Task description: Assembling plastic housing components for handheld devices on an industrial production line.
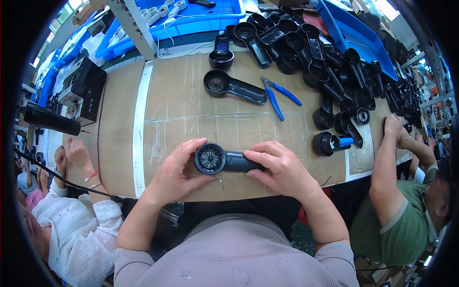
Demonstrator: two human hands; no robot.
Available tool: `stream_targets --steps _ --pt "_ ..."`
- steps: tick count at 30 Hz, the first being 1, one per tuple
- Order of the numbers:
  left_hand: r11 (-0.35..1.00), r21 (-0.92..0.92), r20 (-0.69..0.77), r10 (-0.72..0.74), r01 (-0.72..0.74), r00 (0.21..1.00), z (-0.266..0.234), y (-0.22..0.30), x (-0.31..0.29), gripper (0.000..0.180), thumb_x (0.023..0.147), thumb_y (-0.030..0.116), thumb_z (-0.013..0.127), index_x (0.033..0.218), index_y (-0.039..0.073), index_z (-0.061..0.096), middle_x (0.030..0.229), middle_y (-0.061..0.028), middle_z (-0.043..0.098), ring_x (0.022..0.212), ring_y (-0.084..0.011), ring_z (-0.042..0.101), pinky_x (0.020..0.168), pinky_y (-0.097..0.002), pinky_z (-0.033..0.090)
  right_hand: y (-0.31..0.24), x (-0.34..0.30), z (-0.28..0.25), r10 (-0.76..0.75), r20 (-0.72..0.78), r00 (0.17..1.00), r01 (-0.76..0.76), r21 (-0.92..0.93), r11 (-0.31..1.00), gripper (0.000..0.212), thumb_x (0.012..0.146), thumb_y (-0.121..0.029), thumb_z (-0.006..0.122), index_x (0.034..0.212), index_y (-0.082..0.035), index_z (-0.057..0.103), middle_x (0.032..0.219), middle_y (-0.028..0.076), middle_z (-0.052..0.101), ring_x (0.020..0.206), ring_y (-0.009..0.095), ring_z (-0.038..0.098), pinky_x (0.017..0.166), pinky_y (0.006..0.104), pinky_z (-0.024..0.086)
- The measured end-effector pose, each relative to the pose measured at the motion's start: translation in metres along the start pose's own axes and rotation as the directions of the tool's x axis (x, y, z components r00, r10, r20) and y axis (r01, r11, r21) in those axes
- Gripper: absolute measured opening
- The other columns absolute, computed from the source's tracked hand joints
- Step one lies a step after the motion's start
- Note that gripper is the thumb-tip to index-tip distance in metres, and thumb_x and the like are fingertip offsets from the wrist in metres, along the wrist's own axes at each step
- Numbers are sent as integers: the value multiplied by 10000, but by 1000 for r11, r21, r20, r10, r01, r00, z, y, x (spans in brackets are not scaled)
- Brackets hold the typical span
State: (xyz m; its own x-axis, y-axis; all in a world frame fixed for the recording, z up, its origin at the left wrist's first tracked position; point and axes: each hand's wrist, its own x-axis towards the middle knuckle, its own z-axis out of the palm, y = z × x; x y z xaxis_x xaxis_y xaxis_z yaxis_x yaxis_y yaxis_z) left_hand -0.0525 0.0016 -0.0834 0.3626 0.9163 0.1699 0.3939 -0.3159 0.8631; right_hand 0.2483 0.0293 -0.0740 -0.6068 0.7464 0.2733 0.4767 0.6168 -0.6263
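Note:
A dark grey handheld fan (210, 159) with a round spoked grille lies crosswise just above the cardboard-covered tabletop (181, 110). My left hand (179, 165) curves round its round head, thumb below and fingers above. The handle's far end sits between the thumb and fingers of my right hand (277, 167). Beyond my hands rests an open black fan housing half (234, 87), its round grille toward the left. Beside that lie cutting pliers (279, 95) with blue handles, jaws pointing away from me.
Black fan housings (291, 45) are heaped at the back right, near a blue tray (356, 40). Another blue tray (191, 24) holds white fan parts. A black box device (83, 91) and a power screwdriver (50, 118) stand at left. Co-workers' hands (79, 153) work on both sides.

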Motion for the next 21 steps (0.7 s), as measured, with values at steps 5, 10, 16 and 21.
stream_targets --steps 5,10,16,21 --pt "1000 -25 -6 9 -9 1000 2 0 0 780 796 41 889 1486 59 526 1378 -152 629 1207 -301 664 1044 -381 553 -1 1 -2 40 40 998 -41 31 999 440 819 -71 812 1247 -70 713 1200 100 678 1049 273 661 911 356 569" --pt "999 31 -23 27 -26 999 4 -2 -3 804 787 82 906 1488 46 514 1367 -155 631 1196 -301 665 1036 -382 552 -7 2 -1 74 42 996 -75 20 997 429 828 -75 809 1245 -77 710 1198 96 670 1077 272 652 929 360 562" --pt "995 -56 -22 -88 86 996 1 16 -1 743 828 310 898 1423 8 570 1284 -174 657 1133 -298 672 973 -374 553 -11 2 0 88 34 996 -88 10 996 412 834 -75 802 1235 -88 705 1187 90 665 1079 270 637 938 367 549" --pt "838 243 81 -519 488 851 -14 40 24 729 856 529 827 1301 -20 648 1184 -183 675 1054 -297 675 902 -368 549 -13 1 -1 77 42 996 -76 -7 997 396 838 -74 795 1223 -93 702 1170 87 663 1056 269 627 941 369 536"
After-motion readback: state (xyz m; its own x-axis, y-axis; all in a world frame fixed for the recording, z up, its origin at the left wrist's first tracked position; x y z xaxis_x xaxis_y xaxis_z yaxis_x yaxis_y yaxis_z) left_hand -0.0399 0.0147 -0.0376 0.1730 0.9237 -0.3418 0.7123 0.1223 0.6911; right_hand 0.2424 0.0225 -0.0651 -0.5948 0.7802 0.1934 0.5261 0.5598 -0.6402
